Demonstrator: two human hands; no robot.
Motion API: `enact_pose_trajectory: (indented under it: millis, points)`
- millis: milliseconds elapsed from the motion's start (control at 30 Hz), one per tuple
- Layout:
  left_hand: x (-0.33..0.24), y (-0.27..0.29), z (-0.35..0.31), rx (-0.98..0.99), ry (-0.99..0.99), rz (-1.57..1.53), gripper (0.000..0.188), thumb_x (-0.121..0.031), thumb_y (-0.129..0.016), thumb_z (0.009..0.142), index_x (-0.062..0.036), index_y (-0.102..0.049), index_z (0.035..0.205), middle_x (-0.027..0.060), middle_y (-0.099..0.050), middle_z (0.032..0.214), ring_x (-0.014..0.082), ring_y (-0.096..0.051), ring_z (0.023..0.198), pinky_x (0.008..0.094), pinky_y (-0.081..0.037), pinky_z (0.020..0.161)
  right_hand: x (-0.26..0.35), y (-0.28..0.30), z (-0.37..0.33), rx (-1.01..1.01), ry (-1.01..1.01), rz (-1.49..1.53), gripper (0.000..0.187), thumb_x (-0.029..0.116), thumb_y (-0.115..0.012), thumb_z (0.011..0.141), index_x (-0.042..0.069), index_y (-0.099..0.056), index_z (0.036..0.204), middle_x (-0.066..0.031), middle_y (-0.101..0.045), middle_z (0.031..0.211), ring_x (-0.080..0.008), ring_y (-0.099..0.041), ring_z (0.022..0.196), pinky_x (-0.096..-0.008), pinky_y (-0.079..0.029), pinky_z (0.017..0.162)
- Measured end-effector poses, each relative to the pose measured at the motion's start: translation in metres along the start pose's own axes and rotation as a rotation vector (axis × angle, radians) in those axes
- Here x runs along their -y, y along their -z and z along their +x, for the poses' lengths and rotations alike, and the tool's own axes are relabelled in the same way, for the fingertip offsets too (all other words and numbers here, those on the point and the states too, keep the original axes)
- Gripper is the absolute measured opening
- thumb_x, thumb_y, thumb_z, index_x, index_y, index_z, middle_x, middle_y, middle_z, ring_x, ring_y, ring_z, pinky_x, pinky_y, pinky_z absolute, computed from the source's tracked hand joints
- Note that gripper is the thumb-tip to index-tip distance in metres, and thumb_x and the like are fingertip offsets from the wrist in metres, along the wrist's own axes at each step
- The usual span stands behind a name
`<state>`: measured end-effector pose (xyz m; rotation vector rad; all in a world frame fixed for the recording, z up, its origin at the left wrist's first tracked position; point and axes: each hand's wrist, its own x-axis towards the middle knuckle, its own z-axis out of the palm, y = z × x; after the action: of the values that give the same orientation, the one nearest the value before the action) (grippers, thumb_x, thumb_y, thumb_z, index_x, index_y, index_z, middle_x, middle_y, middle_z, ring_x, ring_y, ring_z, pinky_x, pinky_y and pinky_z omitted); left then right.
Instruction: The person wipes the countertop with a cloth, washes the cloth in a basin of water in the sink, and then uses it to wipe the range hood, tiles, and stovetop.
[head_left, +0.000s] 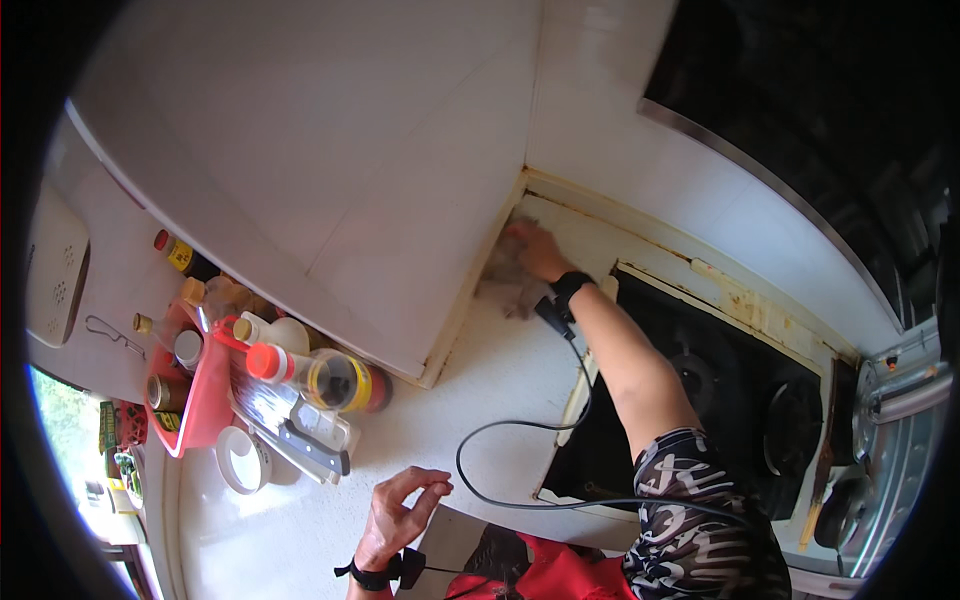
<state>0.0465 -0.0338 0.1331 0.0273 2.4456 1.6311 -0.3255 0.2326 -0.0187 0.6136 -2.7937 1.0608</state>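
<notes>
My right hand (540, 251) reaches far forward to the back corner of the counter (500, 395), its fingers closed on a crumpled greyish-brown cloth (510, 285). The cloth lies pressed on the counter between the white wall panel and the stove; hand and cloth are slightly blurred. Some of the fingers are hidden in its folds. Above the counter's front edge hovers my left hand (395, 515), thumb and fingertips drawn together with nothing between them. Both wrists wear black straps, and a black cable (462, 440) loops from the right one across the counter.
A black stove (650, 420) lies under my right forearm. Along the left stand a pink basket (205, 400) of bottles and jars, a red-capped sauce bottle (335, 378), a black-handled knife (315, 447) and a white bowl (243, 460). A dark range hood (800, 130) overhangs at the upper right.
</notes>
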Motion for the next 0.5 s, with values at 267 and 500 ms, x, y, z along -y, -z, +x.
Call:
enact_pose_trajectory:
  millis: [267,500]
  points:
    - [-0.010,-0.018,-0.023,-0.087,-0.169,0.004,0.013,-0.001,-0.065,0.088,-0.0002,-0.068,0.100,0.0092,-0.071,0.081,0.0160,-0.069,0.076,0.0274,-0.052,0.070,0.096,-0.056,-0.121,0.212,0.115,0.301,0.046,-0.011,-0.046,0.068,0.008,-0.070,0.102,-0.0136,-0.071,0.097,-0.0274,-0.066,0.095,-0.0360,-0.051,0.085]
    - [0.047,-0.039,-0.044,-0.240,-0.175,0.160,0.027,-0.005,-0.068,0.085,-0.0019,-0.065,0.111,0.0124,-0.068,0.095,0.0214,-0.068,0.080,0.0300,-0.053,0.066,0.177,-0.028,-0.214,0.459,0.075,0.793,0.045,-0.010,-0.045,0.075,0.005,-0.067,0.111,-0.0021,-0.069,0.098,-0.0122,-0.062,0.097,-0.0257,-0.051,0.086]
